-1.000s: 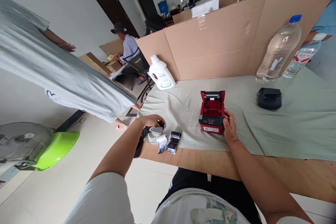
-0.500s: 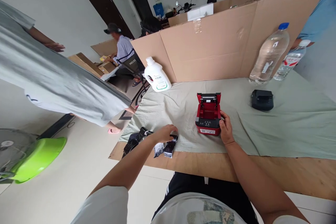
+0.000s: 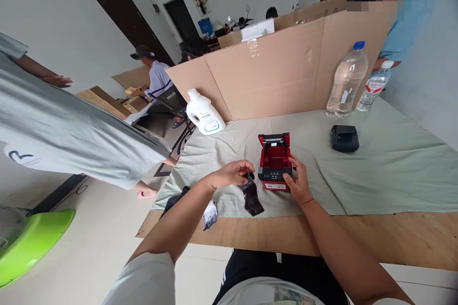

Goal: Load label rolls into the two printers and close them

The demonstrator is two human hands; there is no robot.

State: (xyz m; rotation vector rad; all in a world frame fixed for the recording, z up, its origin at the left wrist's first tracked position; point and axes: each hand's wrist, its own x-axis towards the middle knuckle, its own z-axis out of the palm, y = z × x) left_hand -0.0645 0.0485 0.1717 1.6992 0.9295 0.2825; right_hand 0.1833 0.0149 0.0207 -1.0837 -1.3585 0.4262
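A small red and black receipt printer (image 3: 275, 180) stands on the cloth with its lid raised and its red paper bay uncovered. My right hand (image 3: 299, 182) grips its right front corner, thumb over the front and fingers along the side. Just left of the printer, my left hand (image 3: 234, 174) pinches a small roll of dark paper (image 3: 252, 198), whose loose end hangs toward the table's front edge. A second piece of paper, white with black marks (image 3: 210, 214), lies beside my left forearm. Dark items (image 3: 175, 200) next to it are partly hidden by that arm.
A white jug (image 3: 205, 113) stands at the back left, before a cardboard panel (image 3: 272, 81). Two clear bottles, a large one (image 3: 346, 81) and a smaller one (image 3: 374, 86), stand back right near a black device (image 3: 344, 138). Someone in grey (image 3: 71, 119) stands at the left.
My left hand has lifted the dark paper roll off the cloth and carried it right, close to the printer. My right hand stays at the printer, its thumb now farther over the front. The view has shifted.
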